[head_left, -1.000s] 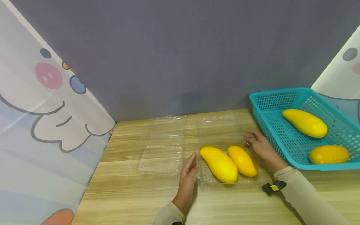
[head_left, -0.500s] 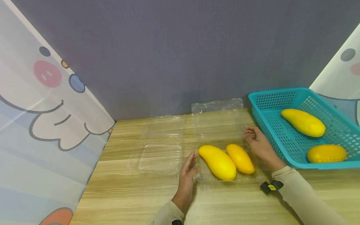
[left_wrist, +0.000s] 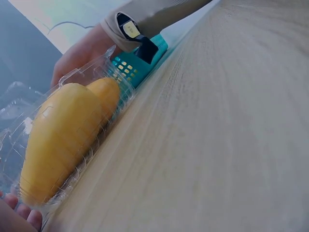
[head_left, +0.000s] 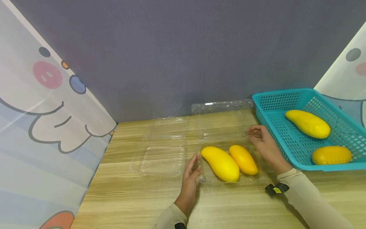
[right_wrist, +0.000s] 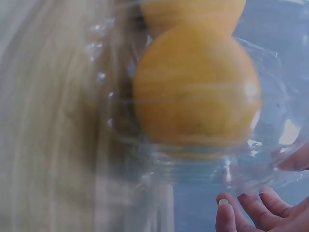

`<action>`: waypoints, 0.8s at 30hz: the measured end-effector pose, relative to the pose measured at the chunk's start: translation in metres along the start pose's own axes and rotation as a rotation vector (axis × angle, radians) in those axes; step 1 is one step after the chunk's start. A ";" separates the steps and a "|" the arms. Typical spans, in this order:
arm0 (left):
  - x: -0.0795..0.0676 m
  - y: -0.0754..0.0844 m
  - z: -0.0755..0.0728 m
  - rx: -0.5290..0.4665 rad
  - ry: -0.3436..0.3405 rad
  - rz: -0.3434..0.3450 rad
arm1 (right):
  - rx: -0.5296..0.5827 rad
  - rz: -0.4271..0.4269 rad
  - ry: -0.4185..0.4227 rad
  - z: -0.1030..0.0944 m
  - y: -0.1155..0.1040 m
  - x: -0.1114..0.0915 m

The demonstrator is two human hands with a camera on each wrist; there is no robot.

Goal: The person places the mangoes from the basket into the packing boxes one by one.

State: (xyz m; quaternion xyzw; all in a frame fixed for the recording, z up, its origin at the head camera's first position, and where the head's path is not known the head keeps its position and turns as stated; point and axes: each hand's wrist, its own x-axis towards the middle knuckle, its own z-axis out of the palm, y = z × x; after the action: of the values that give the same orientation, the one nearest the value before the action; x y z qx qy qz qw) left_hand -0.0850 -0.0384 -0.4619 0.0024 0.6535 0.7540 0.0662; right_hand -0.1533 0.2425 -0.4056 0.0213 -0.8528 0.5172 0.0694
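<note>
A clear plastic clamshell container (head_left: 232,183) lies unfolded on the table, its lid (head_left: 224,119) tilted up at the back. Two yellow mangoes sit side by side in its base: a larger mango (head_left: 220,163) on the left and a smaller mango (head_left: 243,160) on the right. My left hand (head_left: 190,183) rests along the base's left side with fingers fairly straight. At the right rear, my right hand (head_left: 264,148) holds the lid's edge near the hinge with bent fingers. The right wrist view is blurred but shows fingertips (right_wrist: 270,205) by the plastic.
Left of my left hand lies another unfolded clear container (head_left: 163,160) with nothing inside. A teal basket (head_left: 281,144) holding two yellow fruits (head_left: 308,124) stands at the right, close to my right forearm. A grey wall (head_left: 183,57) borders the wooden table's back edge.
The lid behind the mangoes has risen from lying nearly flat to standing tilted up. My right hand has shifted slightly up and back with it. My left hand has stayed put.
</note>
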 end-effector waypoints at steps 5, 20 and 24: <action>0.000 0.001 0.000 -0.010 0.002 0.005 | 0.010 -0.032 0.060 -0.002 -0.009 -0.003; -0.001 0.001 0.000 -0.010 -0.021 0.027 | -0.175 -0.304 0.201 -0.034 -0.049 -0.028; -0.003 0.002 0.001 -0.019 -0.009 0.023 | -0.281 -0.364 0.183 -0.045 -0.053 -0.034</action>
State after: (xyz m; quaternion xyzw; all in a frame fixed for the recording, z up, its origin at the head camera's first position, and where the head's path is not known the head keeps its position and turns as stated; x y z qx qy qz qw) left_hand -0.0824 -0.0377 -0.4594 0.0130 0.6458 0.7610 0.0606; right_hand -0.1095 0.2567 -0.3431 0.1177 -0.8886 0.3723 0.2408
